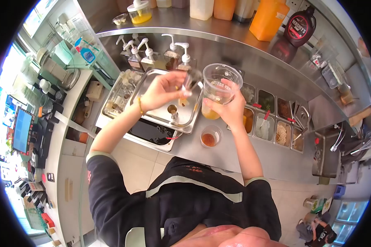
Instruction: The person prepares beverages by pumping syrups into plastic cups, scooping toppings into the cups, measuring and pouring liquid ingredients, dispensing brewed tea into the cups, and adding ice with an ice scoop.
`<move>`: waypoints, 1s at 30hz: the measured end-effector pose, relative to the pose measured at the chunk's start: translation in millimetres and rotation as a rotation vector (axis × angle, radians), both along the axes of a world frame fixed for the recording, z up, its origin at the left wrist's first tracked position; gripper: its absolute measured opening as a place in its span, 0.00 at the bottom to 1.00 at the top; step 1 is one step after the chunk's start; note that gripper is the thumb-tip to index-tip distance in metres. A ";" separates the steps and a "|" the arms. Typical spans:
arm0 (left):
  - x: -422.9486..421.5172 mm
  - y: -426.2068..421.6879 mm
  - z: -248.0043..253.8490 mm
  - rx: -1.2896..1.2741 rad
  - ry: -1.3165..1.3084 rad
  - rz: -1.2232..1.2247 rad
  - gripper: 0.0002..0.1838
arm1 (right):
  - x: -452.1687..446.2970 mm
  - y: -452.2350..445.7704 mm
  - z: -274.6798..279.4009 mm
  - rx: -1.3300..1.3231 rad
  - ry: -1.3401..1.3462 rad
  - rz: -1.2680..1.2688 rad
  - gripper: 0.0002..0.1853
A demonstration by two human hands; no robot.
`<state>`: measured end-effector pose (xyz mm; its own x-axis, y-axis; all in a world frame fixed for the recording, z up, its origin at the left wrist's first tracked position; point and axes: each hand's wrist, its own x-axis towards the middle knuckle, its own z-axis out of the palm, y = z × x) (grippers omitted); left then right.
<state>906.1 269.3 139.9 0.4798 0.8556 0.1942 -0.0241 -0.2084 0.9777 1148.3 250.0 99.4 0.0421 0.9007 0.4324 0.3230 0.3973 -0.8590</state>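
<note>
My left hand (165, 91) holds a small metal jigger (192, 79), slightly blurred, above a steel tray (152, 80). Right beside it, my right hand (228, 105) grips a large clear plastic cup (222, 78) with printing on its side and some yellowish liquid at the bottom. The jigger is close to the cup's left rim; whether they touch is unclear. Another small metal jigger (173, 111) stands on the tray. Below my right hand, a clear cup (210, 136) with reddish-brown contents rests on the counter.
Pump bottles (148, 55) stand behind the tray. Ingredient bins (266, 125) with red-handled spoons lie to the right, beside a sink (323, 156). A black container of dark liquid (150, 132) sits in front of the tray. A shelf (173, 24) above holds jugs and a syrup bottle (299, 28). Another person (317, 230) is at lower right.
</note>
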 end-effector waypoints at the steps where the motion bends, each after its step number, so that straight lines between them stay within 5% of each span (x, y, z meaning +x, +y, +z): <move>1: -2.2 -4.4 -2.1 -0.018 0.061 0.019 0.25 | -4.8 2.6 0.4 -0.019 0.085 0.034 0.44; 5: -38.4 36.3 -26.7 0.026 -0.093 -0.071 0.26 | -18.2 -0.4 31.4 -0.092 0.009 -0.092 0.49; 8: -88.7 83.9 -44.5 -0.049 0.041 0.050 0.27 | -24.2 1.3 38.8 -0.027 -0.124 -0.217 0.50; 11: -131.7 120.1 -78.9 0.322 0.551 0.078 0.27 | -31.0 3.3 40.7 -0.012 -0.208 -0.317 0.50; 14: -173.0 163.9 -147.9 0.379 0.911 -0.056 0.29 | -36.8 8.9 33.8 0.018 -0.198 -0.383 0.51; 17: -156.0 144.1 -129.6 -0.013 0.638 -0.029 0.31 | -36.7 12.1 33.1 0.011 -0.178 -0.395 0.55; 20: -170.1 156.6 -143.1 -0.010 0.731 -0.115 0.33 | -32.7 9.9 34.3 0.079 -0.292 -0.458 0.56; 21: -181.7 161.1 -149.3 -0.177 0.510 -0.175 0.32 | -29.3 6.9 34.8 0.063 -0.283 -0.450 0.57; 24: -165.0 141.4 -91.5 0.146 0.731 0.209 0.33 | -12.5 5.9 34.1 0.047 -0.222 -0.414 0.57; 27: -91.2 92.4 -11.1 0.244 0.259 0.270 0.36 | 5.5 5.1 27.9 0.006 -0.055 -0.301 0.56; 30: 16.1 40.3 27.5 0.408 0.324 -0.080 0.57 | 4.7 10.9 32.4 -0.041 0.368 -0.117 0.53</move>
